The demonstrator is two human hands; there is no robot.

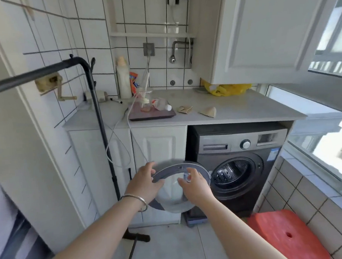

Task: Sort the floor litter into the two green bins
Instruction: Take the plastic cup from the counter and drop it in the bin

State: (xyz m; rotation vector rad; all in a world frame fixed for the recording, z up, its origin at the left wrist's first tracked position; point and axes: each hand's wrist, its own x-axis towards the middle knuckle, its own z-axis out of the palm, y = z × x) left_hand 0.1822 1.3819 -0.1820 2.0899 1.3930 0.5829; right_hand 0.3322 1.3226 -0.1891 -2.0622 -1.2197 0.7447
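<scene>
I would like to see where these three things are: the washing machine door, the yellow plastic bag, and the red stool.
washing machine door (171,196): head view, on the clear glass bowl.
yellow plastic bag (229,89): head view, on its crumpled middle.
red stool (285,236): head view, on its top surface.

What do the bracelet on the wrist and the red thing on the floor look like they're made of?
The bracelet looks like polished metal, silver-coloured with bright glints. The red thing looks like matte moulded plastic: uniform colour, rounded edges, a small hole; hard to be sure.

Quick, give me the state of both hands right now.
Left hand: open, fingers spread, holding nothing.
Right hand: open, fingers loosely curved, holding nothing.
</scene>
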